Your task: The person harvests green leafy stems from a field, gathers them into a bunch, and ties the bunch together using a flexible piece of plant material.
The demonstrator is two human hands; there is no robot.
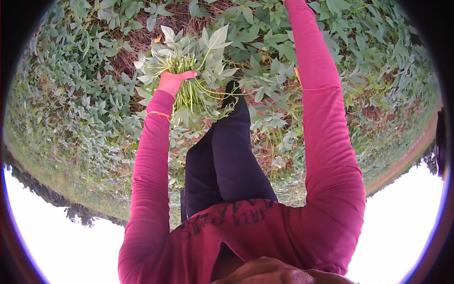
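Observation:
My left hand (pixel 173 82) is closed around a thick bunch of leafy green stems (pixel 189 97), the thumb lying across them. Pale, pointed leaves fan out beyond the fist, and the cut-looking stems and a few loose tendrils hang toward my legs. An orange band (pixel 159 114) circles my left sleeve near the wrist. My right arm (pixel 317 52) stretches forward into the vines, and its hand lies past the upper edge of the picture. Around that forearm are a thin red band (pixel 321 88) and some orange bands (pixel 297 75).
Low green vines (pixel 255 33) with lobed leaves cover the ground all around. Dry brown stalks (pixel 137 42) show between them at the upper left. My dark-trousered legs (pixel 231 156) stand among the plants. A bare dirt strip (pixel 411 154) runs along the right side.

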